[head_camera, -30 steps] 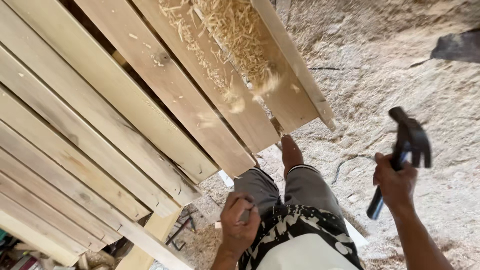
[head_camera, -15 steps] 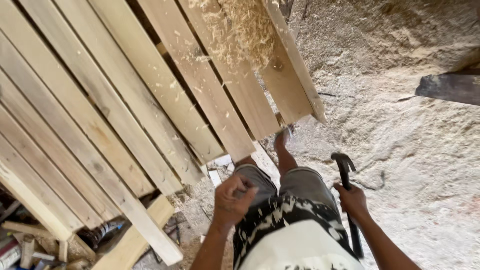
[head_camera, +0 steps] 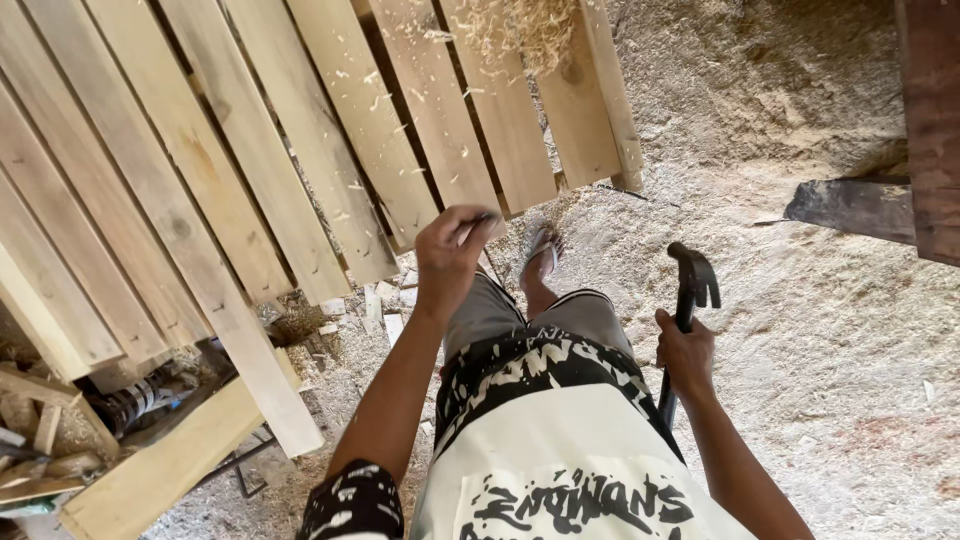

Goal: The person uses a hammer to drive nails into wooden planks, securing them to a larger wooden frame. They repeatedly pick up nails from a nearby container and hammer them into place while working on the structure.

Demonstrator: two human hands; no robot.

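My right hand (head_camera: 684, 352) grips the handle of a black claw hammer (head_camera: 690, 285), head up, held low beside my right leg. My left hand (head_camera: 450, 252) is raised in front of me with its fingers pinched on something small and thin, probably a nail (head_camera: 478, 222), close to the near ends of the slats. A frame of pale wooden slats (head_camera: 300, 170) spreads across the left and top, dusted with wood shavings (head_camera: 520, 30). My foot in a sandal (head_camera: 540, 255) stands on the sawdust floor.
Sawdust covers the ground (head_camera: 800, 350) to the right. A dark wooden plank (head_camera: 850, 205) and a brown board (head_camera: 930, 120) lie at the far right. Loose planks (head_camera: 170, 460) and scrap offcuts (head_camera: 40, 430) sit at the lower left under the frame.
My right hand has lowered the hammer from out at the right to beside my leg. My left hand has risen from my waist toward the slat ends.
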